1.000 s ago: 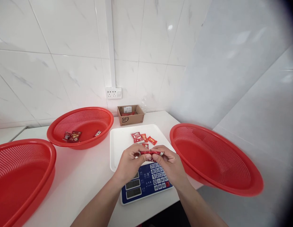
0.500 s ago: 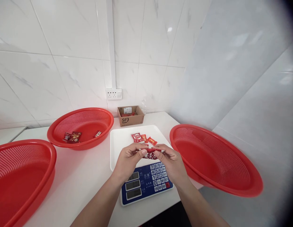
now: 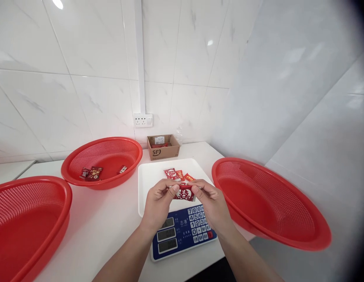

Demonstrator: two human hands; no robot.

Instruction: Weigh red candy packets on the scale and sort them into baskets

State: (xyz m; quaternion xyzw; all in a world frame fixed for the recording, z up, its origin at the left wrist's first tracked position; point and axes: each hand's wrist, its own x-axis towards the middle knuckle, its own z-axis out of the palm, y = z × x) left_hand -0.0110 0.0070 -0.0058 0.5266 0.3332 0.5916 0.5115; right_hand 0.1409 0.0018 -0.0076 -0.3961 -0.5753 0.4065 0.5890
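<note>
Between my two hands is a red candy packet (image 3: 184, 193) with a white round patch and red characters, its printed face turned toward me. My left hand (image 3: 159, 201) pinches its left end and my right hand (image 3: 211, 201) pinches its right end. Both are above the front of a white weighing scale tray (image 3: 145, 184). Behind my fingers, several red and orange packets (image 3: 171, 172) lie on the tray; my hands partly hide them. Below my hands is the scale's blue keypad panel (image 3: 184, 235), with number keys and display windows.
A red perforated basket (image 3: 258, 172) stands on the right. Two more are on the left: a rear basket (image 3: 105, 145) holding a few small packets (image 3: 92, 173), and a nearer basket (image 3: 32, 231). A small cardboard box (image 3: 164, 152) with red contents sits by the wall, below a socket (image 3: 143, 120).
The packet in my hands has turned, so its patterned face shows more fully. Both hands keep hold of its ends. The view has shifted slightly.
</note>
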